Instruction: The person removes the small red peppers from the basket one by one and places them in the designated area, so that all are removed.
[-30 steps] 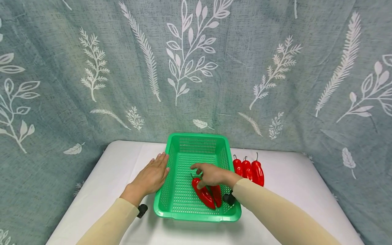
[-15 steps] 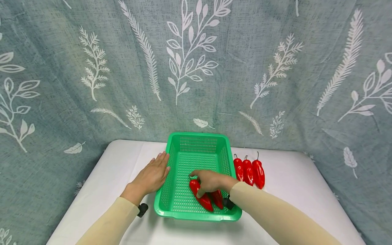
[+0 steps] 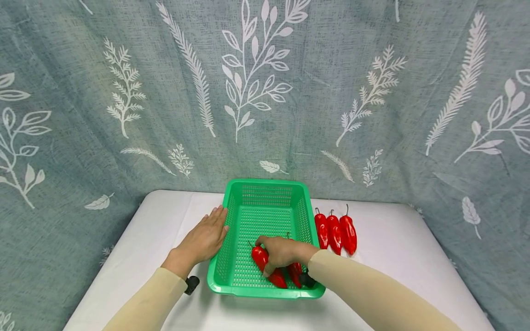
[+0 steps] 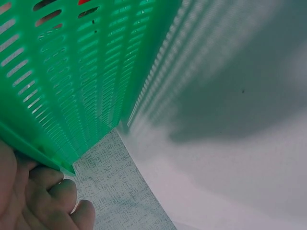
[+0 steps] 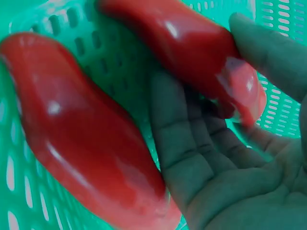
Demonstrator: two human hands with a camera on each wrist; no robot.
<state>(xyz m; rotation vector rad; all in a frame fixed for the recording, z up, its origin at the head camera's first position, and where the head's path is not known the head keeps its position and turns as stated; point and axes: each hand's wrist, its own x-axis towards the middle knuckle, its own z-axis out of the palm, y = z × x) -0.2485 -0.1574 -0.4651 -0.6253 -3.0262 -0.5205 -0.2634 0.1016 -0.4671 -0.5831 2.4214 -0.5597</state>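
A green plastic basket (image 3: 265,293) with slotted walls stands on a white-covered table. My left hand (image 3: 204,236) lies along its left rim, fingers straight; the left wrist view shows the fingers (image 4: 62,191) right at the basket's edge. Inside the basket, my right hand (image 3: 281,252) grips a long red pepper (image 3: 258,257) near its stem end. Seen from the right wrist, thumb and fingers lie on opposite sides of this pepper (image 5: 192,43). A second red pepper (image 3: 295,276) lies just right of it on the basket floor, partly hidden by the hand.
Three more red peppers (image 3: 334,232) lie side by side on the table (image 3: 385,248), right of the basket, stems pointing away. A patterned grey-green curtain (image 3: 265,138) hangs behind the table. Dark wrist cameras (image 3: 192,285) sit under both sleeves.
My right hand has come down onto the pepper and taken hold of it. That pepper has shifted left and nearer, apart from the second one. My left hand stays in place.
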